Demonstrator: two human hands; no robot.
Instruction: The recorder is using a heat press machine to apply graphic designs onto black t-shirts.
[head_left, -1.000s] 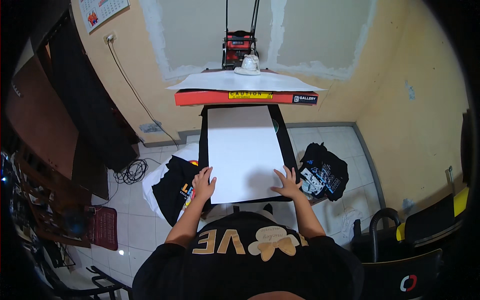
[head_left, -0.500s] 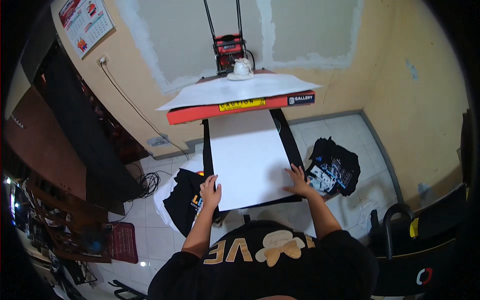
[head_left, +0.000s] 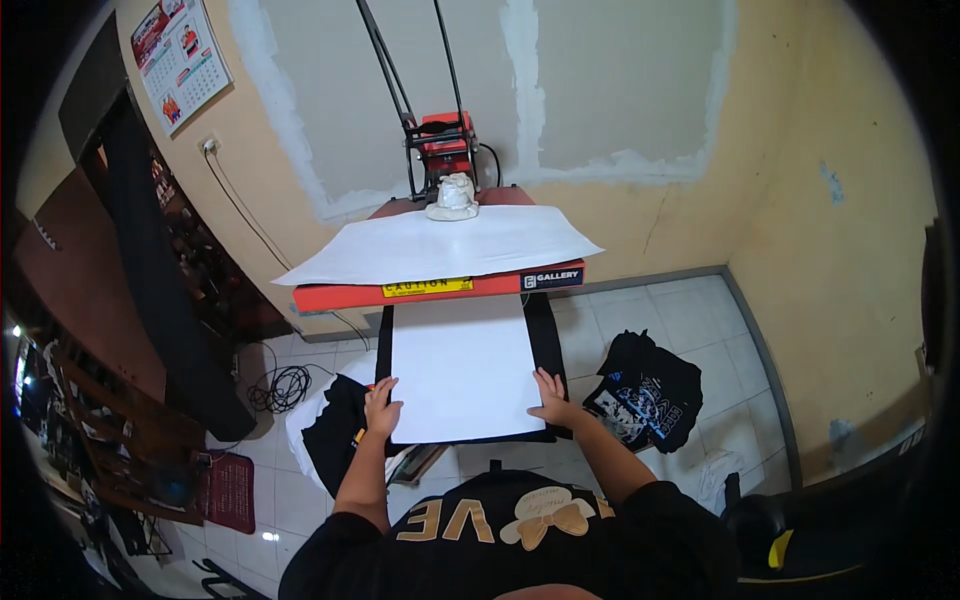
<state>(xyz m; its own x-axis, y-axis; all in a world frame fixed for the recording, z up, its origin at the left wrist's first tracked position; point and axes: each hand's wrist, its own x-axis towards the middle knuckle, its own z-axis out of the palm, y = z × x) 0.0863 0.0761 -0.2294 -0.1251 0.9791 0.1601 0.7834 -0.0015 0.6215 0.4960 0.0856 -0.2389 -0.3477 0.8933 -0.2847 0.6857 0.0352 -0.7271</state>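
A large white sheet (head_left: 462, 365) lies flat over a black cloth, apparently a shirt (head_left: 548, 340), on the bed of a red heat press (head_left: 335, 297). Its far end passes under the raised upper plate. My left hand (head_left: 381, 407) rests at the sheet's near left edge, thumb apart from the fingers. At the near right edge my right hand (head_left: 551, 399) lies with its fingers spread on the sheet. Another white sheet (head_left: 440, 245) is draped across the top of the press, with a lumpy white object (head_left: 454, 197) on it.
Folded black printed shirts (head_left: 648, 392) are stacked low at the right. At the left hang a black garment (head_left: 335, 430) and white cloth. Coiled black cable (head_left: 285, 385) and a dark red mat (head_left: 227, 490) lie on the tiled floor. Long handles (head_left: 390, 70) rise from the press before the wall.
My view has tilted up, so the press sits lower in the picture. The sheet now lies straighter on the bed, its near edge more level. Both hands stay at its sides.
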